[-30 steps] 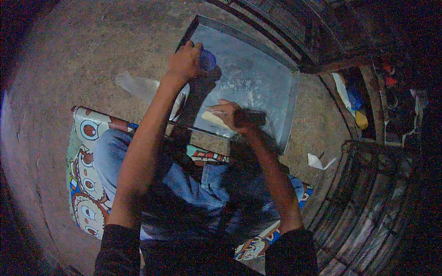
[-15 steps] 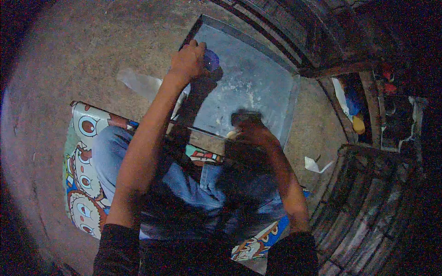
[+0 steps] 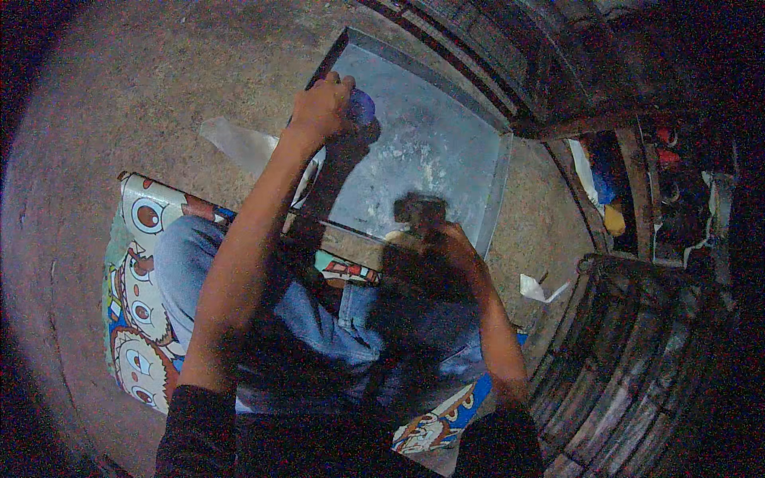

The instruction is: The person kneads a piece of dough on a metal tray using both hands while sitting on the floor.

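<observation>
Left hand point(image 3: 323, 107): fingers curled round a purple round object point(image 3: 363, 105) over the far left part of the metal tray point(image 3: 470, 119); contact beneath cannot be confirmed. Right hand point(image 3: 458, 245): at the tray's near edge, fingers lost in blur and shadow, so their grasp cannot be told. A pale object point(image 3: 395, 237) shows just beside it, partly obscured. Whitish residue point(image 3: 426, 163) marks the tray's middle. Recommended practice, in this inspector's judgement: the left hand should bear evenly so the tray cannot tip or slide on the floor point(image 3: 151, 88); the right should work clear of the rim, with short, level strokes and better light.
</observation>
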Tool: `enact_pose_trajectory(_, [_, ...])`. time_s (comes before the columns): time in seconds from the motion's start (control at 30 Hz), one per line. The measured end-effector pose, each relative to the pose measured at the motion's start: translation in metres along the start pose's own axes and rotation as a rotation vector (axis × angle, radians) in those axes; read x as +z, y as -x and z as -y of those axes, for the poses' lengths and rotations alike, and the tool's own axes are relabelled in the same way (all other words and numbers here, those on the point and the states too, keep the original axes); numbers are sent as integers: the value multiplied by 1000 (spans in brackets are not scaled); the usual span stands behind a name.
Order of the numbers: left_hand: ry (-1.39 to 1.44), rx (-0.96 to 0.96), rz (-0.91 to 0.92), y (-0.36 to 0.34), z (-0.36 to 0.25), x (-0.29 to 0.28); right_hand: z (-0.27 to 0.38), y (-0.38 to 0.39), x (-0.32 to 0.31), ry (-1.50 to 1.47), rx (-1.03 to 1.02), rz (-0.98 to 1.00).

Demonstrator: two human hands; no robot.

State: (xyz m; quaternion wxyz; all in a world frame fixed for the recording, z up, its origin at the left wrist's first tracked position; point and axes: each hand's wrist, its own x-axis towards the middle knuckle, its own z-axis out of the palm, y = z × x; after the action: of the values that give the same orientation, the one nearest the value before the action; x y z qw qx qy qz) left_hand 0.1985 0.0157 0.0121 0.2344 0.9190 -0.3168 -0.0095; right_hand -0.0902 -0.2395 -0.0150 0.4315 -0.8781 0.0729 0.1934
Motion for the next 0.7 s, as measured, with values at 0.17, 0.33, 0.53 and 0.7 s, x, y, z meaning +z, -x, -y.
enact_pose_trajectory(0.17, [32,59,-35,-1,4,7,-16,1,10,-373,239,-203])
enact_pose_trajectory(0.33, [-26,-6,18,3,5,4,44,-11,0,148,305,-281])
enact_pose_trajectory(0.53, [-28,-13,-35,1,-4,13,-2,-15,5,674,-436,-247])
enact_pose_trajectory(0.7, [-38,-53,63,3,0,-3,71,-46,-24,335,124,-197])
